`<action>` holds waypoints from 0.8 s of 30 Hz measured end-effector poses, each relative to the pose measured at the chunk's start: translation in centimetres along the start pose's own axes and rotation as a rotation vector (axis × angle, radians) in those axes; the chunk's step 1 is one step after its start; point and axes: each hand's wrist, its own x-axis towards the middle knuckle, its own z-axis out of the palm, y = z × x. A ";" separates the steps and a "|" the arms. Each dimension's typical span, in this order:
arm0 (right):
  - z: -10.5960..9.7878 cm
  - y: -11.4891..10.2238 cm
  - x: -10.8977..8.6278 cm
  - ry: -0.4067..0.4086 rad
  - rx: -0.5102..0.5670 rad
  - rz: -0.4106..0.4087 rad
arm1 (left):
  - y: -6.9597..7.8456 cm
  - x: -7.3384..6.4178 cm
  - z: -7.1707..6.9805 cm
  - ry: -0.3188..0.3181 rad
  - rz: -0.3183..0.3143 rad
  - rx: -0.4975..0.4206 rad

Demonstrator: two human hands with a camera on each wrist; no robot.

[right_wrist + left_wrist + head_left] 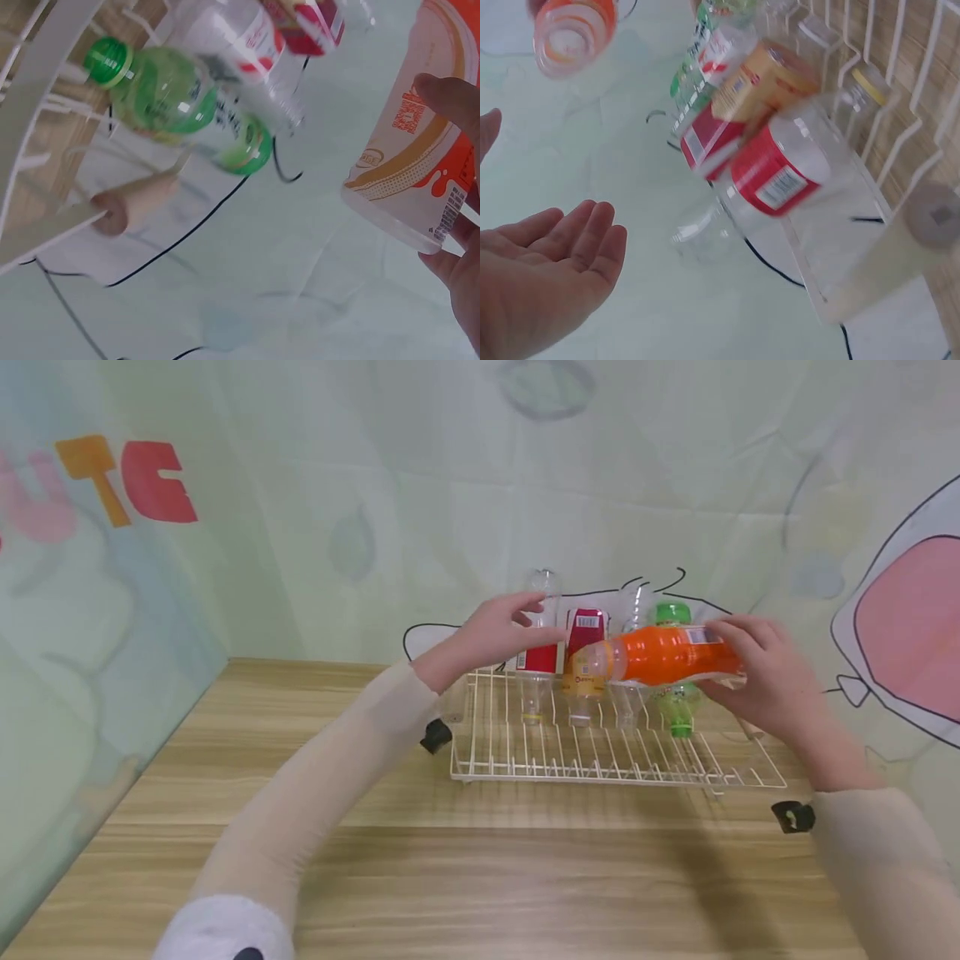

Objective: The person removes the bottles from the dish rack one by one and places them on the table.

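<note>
My right hand (776, 681) grips a plastic bottle (671, 656) with an orange and white label. The bottle lies nearly level above the wire rack (615, 777), its clear end toward the left hand. In the right wrist view, the thumb presses on the label of that bottle (409, 150). My left hand (498, 635) reaches over the rack's left part with fingers extended, holding nothing. Beneath and behind it in the rack stand a clear bottle with a red label (772, 176) and a red and orange packaged bottle (754, 94).
Also in the rack are a green-capped bottle (172, 94) and another clear bottle (240, 41). Wooden rods, one a pale cylinder (139, 199), sit at the rack's ends. Black brackets (437, 735) flank the rack on the wood-grain table (450, 877). A printed cloth (412, 510) hangs behind.
</note>
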 end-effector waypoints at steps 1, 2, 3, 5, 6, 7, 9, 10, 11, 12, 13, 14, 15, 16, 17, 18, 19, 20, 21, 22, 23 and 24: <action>-0.3 0.4 -0.2 -0.005 -0.001 0.038 | -0.6 -0.2 -0.4 0.012 -0.013 -0.002; -0.5 0.7 -0.4 -0.017 0.003 0.084 | -1.2 -0.5 -0.8 0.026 -0.022 -0.007; -0.8 1.1 -0.6 -0.030 0.011 0.133 | -1.8 -0.8 -1.2 0.040 -0.032 -0.011; -1.4 1.7 -0.9 -0.052 0.043 0.227 | -3.0 -1.5 -1.9 0.066 -0.045 -0.026; -1.7 2.0 -1.0 -0.059 0.061 0.271 | -3.5 -1.9 -2.2 0.075 -0.049 -0.031; -1.9 2.3 -1.1 -0.063 0.079 0.308 | -4.0 -2.2 -2.4 0.080 -0.049 -0.035; -2.3 2.8 -1.3 -0.061 0.108 0.371 | -5.0 -2.9 -2.8 0.080 -0.048 -0.039; -2.4 3.1 -1.4 -0.050 0.118 0.391 | -5.4 -3.3 -2.9 0.074 -0.046 -0.037; -2.5 3.4 -1.4 -0.035 0.123 0.401 | -5.8 -3.7 -2.9 0.065 -0.042 -0.028; -2.6 3.8 -1.4 -0.020 0.122 0.409 | -6.2 -4.0 -2.9 0.057 -0.042 -0.021; -2.7 4.1 -1.4 -0.008 0.130 0.418 | -6.6 -4.4 -2.9 0.049 -0.040 -0.013; -2.8 4.5 -1.5 0.007 0.137 0.428 | -6.9 -4.7 -2.8 0.045 -0.039 -0.002; -2.8 4.8 -1.5 0.020 0.142 0.441 | -7.2 -5.0 -2.7 0.040 -0.039 0.005; -2.8 5.1 -1.6 0.029 0.150 0.465 | -7.5 -5.2 -2.5 0.036 -0.039 0.015; -2.7 5.5 -1.7 0.041 0.166 0.484 | -7.8 -5.5 -2.4 0.032 -0.040 0.016; -2.6 5.9 -1.9 0.048 0.184 0.511 | -8.0 -5.7 -2.2 0.028 -0.042 0.015; -2.5 6.2 -2.2 0.054 0.206 0.542 | -8.2 -5.9 -2.1 0.023 -0.037 0.011; -2.4 6.5 -2.4 0.056 0.219 0.578 | -8.4 -6.1 -2.0 0.019 -0.035 0.003; -2.3 6.8 -2.7 0.053 0.236 0.618 | -8.6 -6.2 -2.0 0.015 -0.031 -0.008; -2.2 7.1 -3.0 0.048 0.257 0.653 | -8.8 -6.3 -1.9 0.011 -0.027 -0.015; -2.1 7.4 -3.3 0.036 0.280 0.685 | -8.9 -6.5 -1.8 0.006 -0.025 -0.023; -2.0 7.7 -3.6 0.013 0.294 0.725 | -9.1 -6.6 -1.7 0.004 -0.023 -0.030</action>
